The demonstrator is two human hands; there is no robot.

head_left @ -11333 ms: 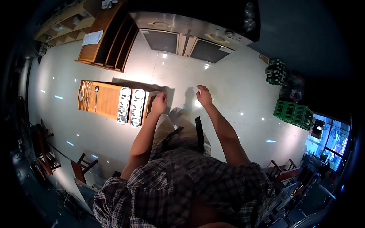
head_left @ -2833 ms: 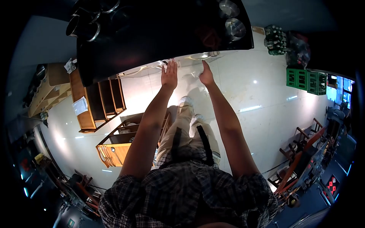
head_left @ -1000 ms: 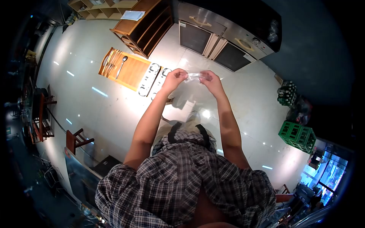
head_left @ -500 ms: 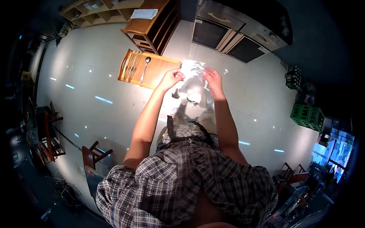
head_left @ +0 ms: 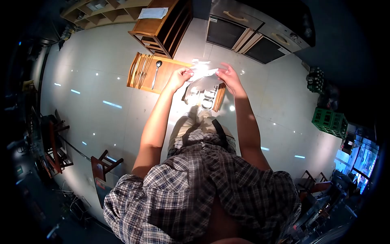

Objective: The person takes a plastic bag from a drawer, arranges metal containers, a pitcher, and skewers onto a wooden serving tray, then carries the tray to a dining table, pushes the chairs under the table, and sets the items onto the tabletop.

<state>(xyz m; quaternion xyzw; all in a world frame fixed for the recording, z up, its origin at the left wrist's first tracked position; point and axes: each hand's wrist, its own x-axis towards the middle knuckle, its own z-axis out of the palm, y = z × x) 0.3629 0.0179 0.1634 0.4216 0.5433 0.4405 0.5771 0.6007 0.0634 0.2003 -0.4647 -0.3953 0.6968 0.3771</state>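
Observation:
A clear, shiny plastic bag point(head_left: 201, 70) is stretched between my hands, bright with glare. My left hand point(head_left: 180, 79) pinches its left edge between thumb and fingers. At the other edge, my right hand point(head_left: 230, 79) pinches the plastic, with its upper fingers raised. Below the bag, shiny metal containers point(head_left: 209, 97) sit near a wooden edge point(head_left: 220, 97); glare and the plastic blur their details. To the left of the bag lies a wooden tray point(head_left: 164, 83) carrying a metal spoon point(head_left: 156, 75) and several thin long utensils point(head_left: 141, 71).
A wooden shelf unit point(head_left: 156, 28) with a pale folded item point(head_left: 153, 13) on top stands beyond the tray. Steel kitchen cabinets point(head_left: 248, 30) are at the back right. A green crate point(head_left: 328, 122) is far right, and a wooden chair point(head_left: 103, 167) lower left.
The plastic bag has lifted and flattened between my hands, no longer hanging low. The metal containers and wooden edge below now show. My right hand has moved slightly right.

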